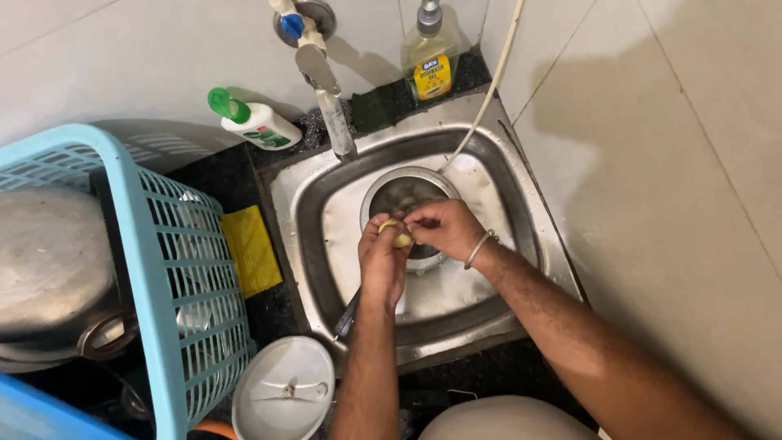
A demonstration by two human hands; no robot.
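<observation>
Over a steel sink (521, 244), your left hand (383, 259) and right hand (440, 226) meet at the centre of the basin, both closed with the fingertips pinched on one small pale yellow object (397, 234), too small to identify, held just above a round steel bowl (391, 189). Your right wrist carries a metal bangle (479, 248). A tap (326, 90) hangs at 12 o'clock from the hands, a dish soap bottle (429, 61) at 1 o'clock, a green-capped white bottle (254, 122) at 10 o'clock, a blue plastic basket (163, 269) and yellow cloth (251, 248) at 9 o'clock, a white lid (283, 389) at 7 o'clock.
</observation>
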